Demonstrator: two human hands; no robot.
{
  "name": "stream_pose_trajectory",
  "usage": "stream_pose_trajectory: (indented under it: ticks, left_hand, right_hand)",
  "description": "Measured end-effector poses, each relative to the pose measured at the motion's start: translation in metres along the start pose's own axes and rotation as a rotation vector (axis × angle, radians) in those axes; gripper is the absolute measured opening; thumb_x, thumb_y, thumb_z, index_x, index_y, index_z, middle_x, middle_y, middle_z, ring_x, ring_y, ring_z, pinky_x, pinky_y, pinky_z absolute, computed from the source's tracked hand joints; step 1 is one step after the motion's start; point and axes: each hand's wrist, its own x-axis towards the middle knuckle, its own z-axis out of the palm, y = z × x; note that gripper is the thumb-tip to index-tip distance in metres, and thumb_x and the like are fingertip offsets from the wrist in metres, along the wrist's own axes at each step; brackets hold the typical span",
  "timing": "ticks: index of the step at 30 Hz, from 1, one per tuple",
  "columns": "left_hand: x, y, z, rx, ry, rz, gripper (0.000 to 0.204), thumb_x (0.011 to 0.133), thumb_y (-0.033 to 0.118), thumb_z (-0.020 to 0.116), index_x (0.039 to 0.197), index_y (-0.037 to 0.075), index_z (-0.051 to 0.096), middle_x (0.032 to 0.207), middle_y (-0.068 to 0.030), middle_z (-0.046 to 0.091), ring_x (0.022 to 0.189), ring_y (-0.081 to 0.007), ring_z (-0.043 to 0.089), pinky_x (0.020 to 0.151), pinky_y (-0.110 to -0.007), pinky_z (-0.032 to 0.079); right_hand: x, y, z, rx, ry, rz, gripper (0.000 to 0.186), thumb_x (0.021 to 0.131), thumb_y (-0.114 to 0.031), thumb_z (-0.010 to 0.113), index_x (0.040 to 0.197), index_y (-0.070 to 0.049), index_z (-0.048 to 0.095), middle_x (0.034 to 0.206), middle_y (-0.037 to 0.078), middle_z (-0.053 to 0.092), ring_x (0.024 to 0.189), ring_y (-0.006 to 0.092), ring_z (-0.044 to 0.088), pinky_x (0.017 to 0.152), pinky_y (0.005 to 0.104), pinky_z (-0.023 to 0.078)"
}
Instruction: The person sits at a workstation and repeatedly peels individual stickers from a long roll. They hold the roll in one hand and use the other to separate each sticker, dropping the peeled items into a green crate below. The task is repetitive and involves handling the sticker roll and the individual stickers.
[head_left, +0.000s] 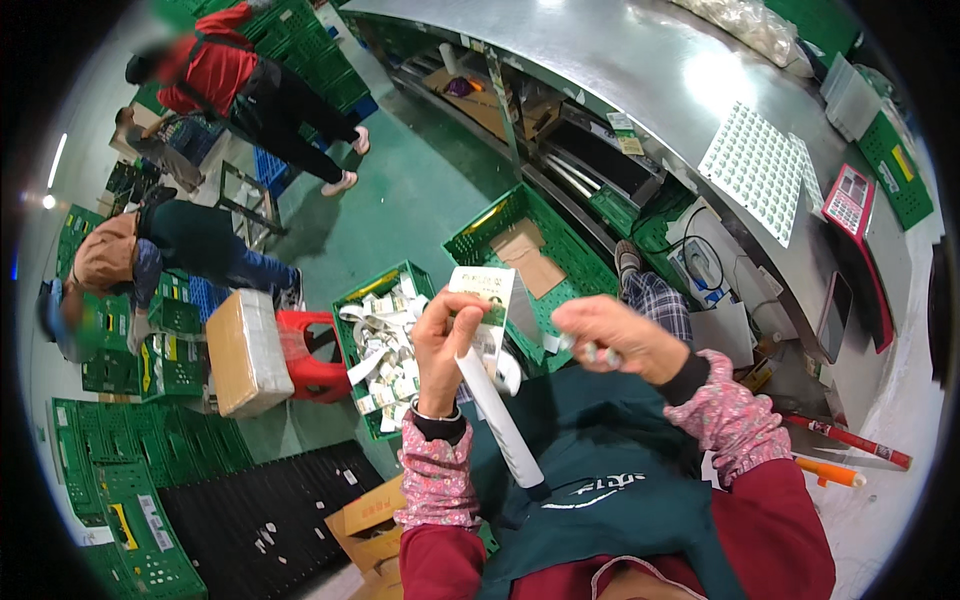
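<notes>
My left hand [445,345] is closed on a paper label strip [484,293] with pale cream and green print. A long white tail of the strip [497,420] hangs from it toward my dark green apron [610,480]. To its right, my right hand [622,338] is raised apart from the strip, fingers curled and somewhat blurred. Small pale green-and-white spots show at its fingertips; whether they are stickers I cannot tell. Beyond my left hand, a green crate [350,303] holds many similar white strips.
An open green crate [480,222] with brown cardboard stands ahead. On the metal table [640,60] lie a sheet of round stickers [757,165] and a red-framed device [850,195]. A red stool [312,360], a taped carton [240,350] and two nearby workers [230,75] [190,245] are at left.
</notes>
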Motion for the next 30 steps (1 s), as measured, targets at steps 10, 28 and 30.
stream_pose_trajectory:
  ticks: [10,28,30]
  left_hand:
    - [-0.016,0.009,0.008,-0.328,-0.233,-0.248,0.060,0.095,0.014,0.056,0.145,0.005,0.025,0.119,-0.0117,0.058,0.106,-0.0160,0.057,0.092,-0.028,0.043]
    - [-0.026,-0.004,0.009,-0.146,-0.432,-0.572,0.046,0.099,0.024,0.050,0.138,0.005,0.036,0.105,-0.0022,0.057,0.069,-0.0027,0.050,0.055,-0.019,0.041]
    - [-0.034,-0.003,0.015,-0.082,-0.424,-0.459,0.051,0.099,0.024,0.048,0.142,0.007,0.027,0.098,-0.0024,0.057,0.064,-0.0050,0.048,0.053,-0.019,0.041]
  right_hand:
    - [0.010,0.005,0.019,-0.017,-0.132,-0.078,0.026,0.095,-0.028,0.059,0.099,-0.002,0.060,0.056,-0.005,0.047,0.037,0.0022,0.038,0.033,0.0172,0.027]
    - [0.003,-0.026,-0.001,-1.013,-0.131,-0.311,0.029,0.090,-0.029,0.065,0.087,0.000,0.067,0.064,-0.001,0.055,0.060,0.0049,0.049,0.052,0.0258,0.040]
    - [-0.003,-0.022,-0.003,-1.008,-0.126,-0.180,0.028,0.090,-0.029,0.065,0.095,-0.001,0.069,0.061,0.000,0.055,0.058,0.0036,0.049,0.049,0.0250,0.039]
